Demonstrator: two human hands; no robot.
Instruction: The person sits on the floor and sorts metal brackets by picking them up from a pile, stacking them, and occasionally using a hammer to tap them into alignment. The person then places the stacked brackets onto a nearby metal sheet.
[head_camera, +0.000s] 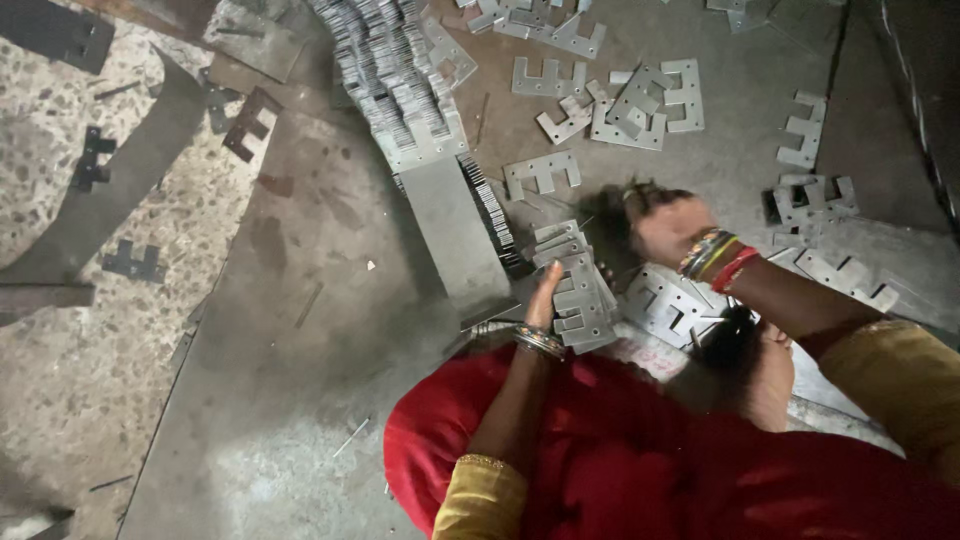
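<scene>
Left hand grasps plate stack edge | right hand clenched, blurred | bare floor left

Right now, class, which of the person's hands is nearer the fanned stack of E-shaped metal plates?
Left. The left hand holds the stack of plates; the right hand is up and to its right, apart from it.

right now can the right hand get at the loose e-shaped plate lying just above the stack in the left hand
Probably yes. The right hand hovers beside that loose E-shaped plate, with only bare floor between them. The left hand is busy holding the stack of plates lower down, out of the way.
</scene>
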